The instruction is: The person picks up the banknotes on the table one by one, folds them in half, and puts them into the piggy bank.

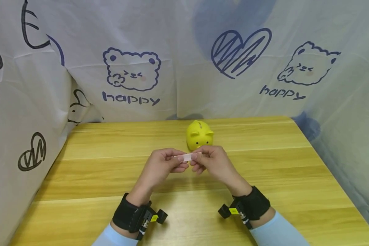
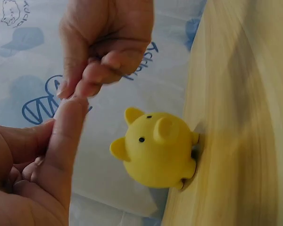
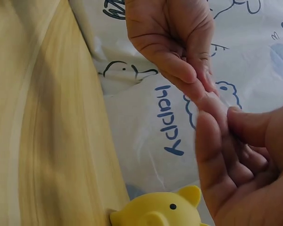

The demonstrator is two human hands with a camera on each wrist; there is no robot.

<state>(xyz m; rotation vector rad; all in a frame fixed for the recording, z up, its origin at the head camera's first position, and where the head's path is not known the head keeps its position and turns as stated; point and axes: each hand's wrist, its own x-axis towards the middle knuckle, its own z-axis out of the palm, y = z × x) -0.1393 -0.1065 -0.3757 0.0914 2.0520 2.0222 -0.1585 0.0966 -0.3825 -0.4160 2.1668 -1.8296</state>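
Note:
A narrow, pale strip [image 1: 187, 157], perhaps folded paper, is stretched between both hands above the table. My left hand [image 1: 163, 164] pinches one end of it between thumb and fingers. At the other end, my right hand [image 1: 216, 163] pinches it in the same way. Both wrist views show the fingertips nearly meeting, and the strip is mostly hidden behind them. Just beyond the hands stands a yellow piggy bank [image 1: 199, 134], upright, with a slot on its back. It faces me, and neither hand is seen gripping it.
The wooden table [image 1: 110, 184] spreads around the hands. Behind it hangs a white cloth [image 1: 187, 68] printed with bears, hearts and writing, and more cloth runs down both sides. Each wrist wears a black strap with a small camera.

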